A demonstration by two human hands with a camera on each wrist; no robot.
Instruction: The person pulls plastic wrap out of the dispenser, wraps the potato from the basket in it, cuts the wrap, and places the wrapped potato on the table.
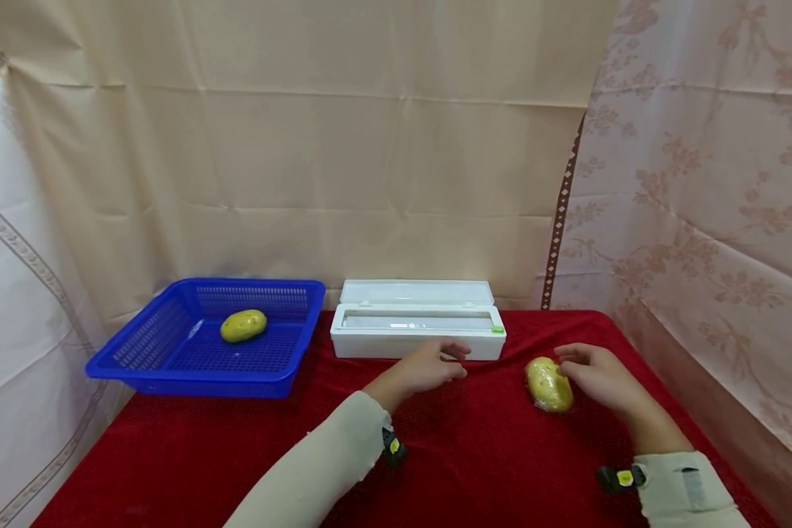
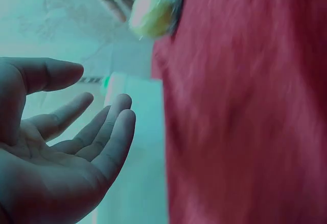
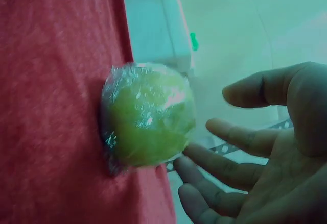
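Note:
A potato wrapped in cling film (image 1: 549, 385) lies on the red cloth at the right; its film looks crinkled and shiny in the right wrist view (image 3: 148, 116). My right hand (image 1: 600, 378) is just to the right of it, thumb and fingers apart and loosely bent, not closed round it. Whether a fingertip touches the film I cannot tell. My left hand (image 1: 429, 364) hovers in front of a white cling film dispenser (image 1: 416, 345), fingers relaxed and holding nothing. The dispenser's lid (image 1: 416, 292) is raised, and a green slider (image 1: 497, 329) sits at its right end.
At the left stands a blue plastic basket (image 1: 198, 383) with another potato (image 1: 243, 325) inside, showing no clear wrapping. Red cloth (image 1: 475, 462) covers the table. Beige curtain (image 1: 369, 161) hangs behind, and patterned curtain (image 1: 719, 220) closes off the right side.

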